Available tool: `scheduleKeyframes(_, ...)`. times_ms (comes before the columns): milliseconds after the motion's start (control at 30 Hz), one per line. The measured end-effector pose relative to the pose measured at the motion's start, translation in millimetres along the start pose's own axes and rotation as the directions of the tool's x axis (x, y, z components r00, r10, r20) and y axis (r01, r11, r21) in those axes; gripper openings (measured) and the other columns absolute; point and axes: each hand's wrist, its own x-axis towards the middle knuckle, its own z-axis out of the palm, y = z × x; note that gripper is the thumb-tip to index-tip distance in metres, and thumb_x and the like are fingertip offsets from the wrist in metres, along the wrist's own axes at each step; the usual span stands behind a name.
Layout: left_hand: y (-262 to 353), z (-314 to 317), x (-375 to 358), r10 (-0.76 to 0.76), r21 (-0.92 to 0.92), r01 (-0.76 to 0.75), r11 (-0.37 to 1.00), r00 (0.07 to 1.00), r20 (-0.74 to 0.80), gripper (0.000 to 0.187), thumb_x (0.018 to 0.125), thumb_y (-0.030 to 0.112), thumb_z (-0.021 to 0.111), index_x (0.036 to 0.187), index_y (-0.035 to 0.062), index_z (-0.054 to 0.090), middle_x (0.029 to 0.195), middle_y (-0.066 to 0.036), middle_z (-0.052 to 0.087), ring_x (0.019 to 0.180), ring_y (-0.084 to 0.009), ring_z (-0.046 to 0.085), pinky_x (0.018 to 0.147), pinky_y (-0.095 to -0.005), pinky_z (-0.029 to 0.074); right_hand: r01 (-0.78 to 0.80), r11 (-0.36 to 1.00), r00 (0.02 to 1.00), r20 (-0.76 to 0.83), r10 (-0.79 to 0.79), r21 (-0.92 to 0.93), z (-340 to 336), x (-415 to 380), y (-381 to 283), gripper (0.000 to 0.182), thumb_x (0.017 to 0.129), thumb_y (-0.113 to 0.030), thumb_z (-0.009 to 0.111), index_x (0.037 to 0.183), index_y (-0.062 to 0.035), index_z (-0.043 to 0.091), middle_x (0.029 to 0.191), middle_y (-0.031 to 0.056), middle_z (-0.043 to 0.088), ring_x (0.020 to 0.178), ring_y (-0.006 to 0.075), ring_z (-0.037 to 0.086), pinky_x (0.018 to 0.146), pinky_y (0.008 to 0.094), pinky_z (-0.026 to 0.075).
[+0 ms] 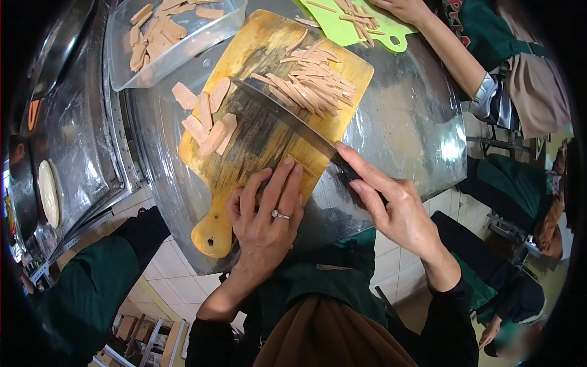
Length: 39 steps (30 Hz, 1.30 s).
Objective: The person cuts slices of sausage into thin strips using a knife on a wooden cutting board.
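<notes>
My right hand (pixel 394 211) is wrapped round the dark handle of a kitchen knife (pixel 287 116). Its long blade lies diagonally over the wooden cutting board (pixel 205 165), pointing to the upper left. On the board's near part rests my left hand (pixel 266 208), a ring on one finger, its fingertips bent down on a thin tan slice (pixel 301 165) mostly hidden beneath them. Beyond the blade is a heap of thin pinkish-tan strips (pixel 315 82), perhaps of sausage or ham. Left of the blade tip lie several thicker pieces (pixel 211 119) of the same food.
A clear plastic tub (pixel 116 70) with more pieces stands at the upper left. At the top, another person's hand (pixel 406 9) is by a green cutting board (pixel 327 27) with strips. The metal table (pixel 416 110) has rounded edges. Other people stand around.
</notes>
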Motion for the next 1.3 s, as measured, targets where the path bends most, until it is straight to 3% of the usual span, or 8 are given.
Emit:
scheduleKeyframes(200,-12,-1,-4,-0.082,-0.291,0.032,0.956,0.984,-0.159,0.036,0.089,-0.001,0.072,0.124,0.0074,0.071,0.126,-0.007,0.070,0.111,-0.0268,0.066,0.093,-0.0373,0.048,0.042,0.999,0.998,0.037,-0.041,-0.032,-5,-32,-6,0.055,0.101,-0.004,0.059,0.154,-0.0176,0.051,0.095,0.0223,0.072,0.068,0.0367,0.068,0.067,0.0433,0.055)
scheduleKeyframes(333,-34,-28,2,-0.196,-0.394,0.094,0.914,0.954,-0.228,0.030,0.092,-0.005,0.069,0.121,0.0032,0.070,0.120,-0.013,0.070,0.110,-0.0276,0.067,0.088,-0.0372,0.053,0.071,0.993,0.996,0.053,-0.066,-0.095,7,-46,7,0.057,0.101,-0.006,0.061,0.154,-0.0205,0.051,0.084,0.0197,0.071,0.068,0.0371,0.069,0.064,0.0451,0.054)
scheduleKeyframes(567,-74,-53,64,-0.449,-0.264,0.413,0.872,0.889,-0.091,0.032,0.099,0.023,0.069,0.122,0.0007,0.070,0.113,-0.016,0.071,0.100,-0.0312,0.070,0.081,-0.0390,0.054,0.111,0.989,0.987,-0.103,-0.121,-0.096,3,-10,28,0.052,0.102,-0.012,0.062,0.152,-0.0238,0.054,0.112,0.0233,0.073,0.077,0.0393,0.074,0.071,0.0431,0.060)
scheduleKeyframes(667,-97,-36,84,-0.310,-0.004,0.310,0.951,0.949,-0.057,0.037,0.095,0.032,0.074,0.119,0.0035,0.072,0.109,-0.014,0.072,0.082,-0.0226,0.070,0.072,-0.0358,0.054,0.021,0.995,0.996,-0.082,-0.029,-0.095,-8,4,23,0.051,0.102,-0.015,0.061,0.152,-0.0258,0.054,0.124,0.0193,0.070,0.082,0.0407,0.074,0.075,0.0428,0.060)
scheduleKeyframes(800,-93,-38,99,-0.331,0.112,0.331,0.937,0.944,-0.020,0.038,0.093,0.036,0.076,0.108,0.0023,0.074,0.093,-0.013,0.074,0.079,-0.0249,0.071,0.073,-0.0369,0.055,0.056,0.997,0.994,-0.087,-0.062,-0.062,-6,7,28,0.050,0.103,-0.017,0.061,0.152,-0.0266,0.054,0.131,0.0154,0.069,0.084,0.0410,0.074,0.077,0.0435,0.059)
scheduleKeyframes(1000,-101,-52,102,-0.469,-0.148,0.491,0.859,0.868,0.162,0.030,0.093,0.031,0.074,0.104,0.0027,0.076,0.091,-0.015,0.075,0.087,-0.0280,0.074,0.077,-0.0391,0.056,0.136,0.988,0.983,-0.117,-0.144,-0.077,-3,6,37,0.049,0.104,-0.019,0.060,0.152,-0.0283,0.054,0.135,0.0142,0.067,0.082,0.0406,0.074,0.077,0.0448,0.058)
scheduleKeyframes(1100,-100,-56,100,-0.467,-0.161,0.485,0.860,0.874,0.137,0.028,0.095,0.026,0.074,0.110,0.0026,0.075,0.087,-0.011,0.075,0.081,-0.0206,0.072,0.074,-0.0329,0.055,0.142,0.988,0.981,-0.125,-0.149,-0.060,-1,6,38,0.050,0.104,-0.019,0.060,0.152,-0.0305,0.053,0.134,0.0145,0.067,0.083,0.0408,0.074,0.078,0.0452,0.058)
scheduleKeyframes(1300,-84,-65,86,-0.384,-0.580,0.341,0.740,0.922,0.052,0.027,0.100,0.013,0.069,0.123,-0.0007,0.061,0.090,-0.003,0.071,0.078,-0.0062,0.062,0.068,-0.0240,0.050,0.028,1.000,0.998,-0.052,-0.028,-0.007,-2,-2,27,0.052,0.102,-0.016,0.061,0.152,-0.0318,0.053,0.129,0.0148,0.070,0.086,0.0398,0.075,0.080,0.0455,0.058)
